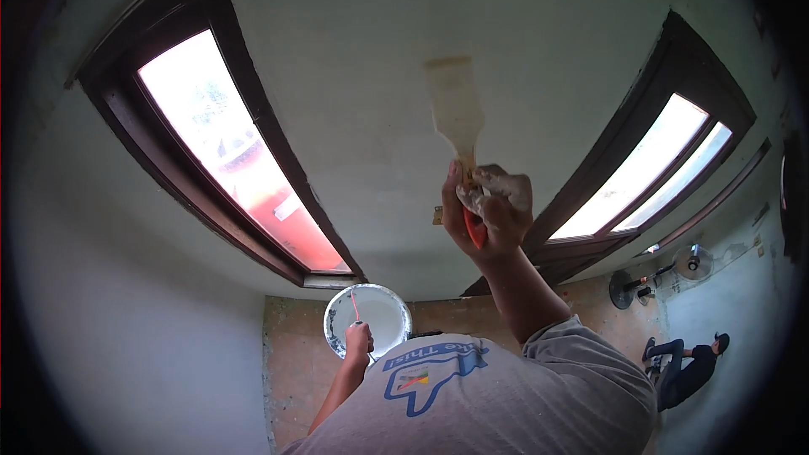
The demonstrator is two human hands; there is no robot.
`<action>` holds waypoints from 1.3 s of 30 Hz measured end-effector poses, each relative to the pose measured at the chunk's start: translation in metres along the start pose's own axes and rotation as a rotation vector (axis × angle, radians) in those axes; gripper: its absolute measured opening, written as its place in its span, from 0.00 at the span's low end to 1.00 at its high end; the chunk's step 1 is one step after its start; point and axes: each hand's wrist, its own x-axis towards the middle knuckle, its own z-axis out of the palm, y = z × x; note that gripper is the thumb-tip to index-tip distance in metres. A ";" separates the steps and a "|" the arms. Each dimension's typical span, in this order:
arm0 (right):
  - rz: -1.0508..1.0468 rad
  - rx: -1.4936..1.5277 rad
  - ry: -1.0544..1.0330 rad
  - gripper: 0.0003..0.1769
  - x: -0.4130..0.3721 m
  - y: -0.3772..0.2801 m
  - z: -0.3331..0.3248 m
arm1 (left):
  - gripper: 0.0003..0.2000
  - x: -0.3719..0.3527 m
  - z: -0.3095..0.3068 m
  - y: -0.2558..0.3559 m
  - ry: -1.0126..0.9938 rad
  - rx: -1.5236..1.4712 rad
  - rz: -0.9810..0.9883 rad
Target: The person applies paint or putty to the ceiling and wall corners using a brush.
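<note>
My right hand (493,206), smeared with pale paint, is raised in front of the wall (354,76). Its fingers are closed round the handle of a wide flat brush (455,105), whose bristles point up and are at or near the wall surface; contact cannot be made out. Part of the handle is red. Low down, my left hand (359,339) is closed at the near side of a round white bucket (397,307) with paint marks on its rim. A thin red-orange strip shows above that hand, over the bucket; what the hand grips is unclear.
Dark-framed windows stand at the left (244,152) and right (640,177). A small fitting (437,216) is on the wall behind my right hand. Below are the brown floor (295,371), fans (693,262) and another person in dark clothes (691,375) at the lower right.
</note>
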 end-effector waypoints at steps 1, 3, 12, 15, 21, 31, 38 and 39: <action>-0.044 -0.035 0.021 0.17 0.001 0.011 0.008 | 0.09 -0.001 0.001 0.000 -0.011 0.004 0.004; -0.025 -0.058 -0.054 0.17 -0.004 0.023 0.016 | 0.09 0.000 0.003 0.000 -0.022 0.010 0.000; 0.200 0.003 -0.266 0.14 -0.013 0.003 -0.013 | 0.09 -0.004 0.002 -0.001 -0.034 -0.016 0.038; 0.145 -0.009 -0.174 0.14 -0.022 -0.015 -0.027 | 0.09 -0.007 0.001 -0.005 -0.026 -0.019 0.050; 0.678 0.363 -0.719 0.12 -0.137 -0.030 -0.040 | 0.04 -0.029 0.012 -0.008 0.117 0.109 0.110; 0.814 0.735 -1.628 0.09 -0.424 -0.055 -0.037 | 0.07 -0.043 0.027 -0.017 0.123 -0.077 0.003; 0.585 0.661 -2.036 0.13 -0.536 -0.088 -0.041 | 0.07 -0.031 0.030 -0.030 0.166 -0.138 0.001; 0.592 0.656 -2.003 0.13 -0.534 -0.088 -0.043 | 0.08 -0.029 0.032 -0.030 0.179 -0.147 0.007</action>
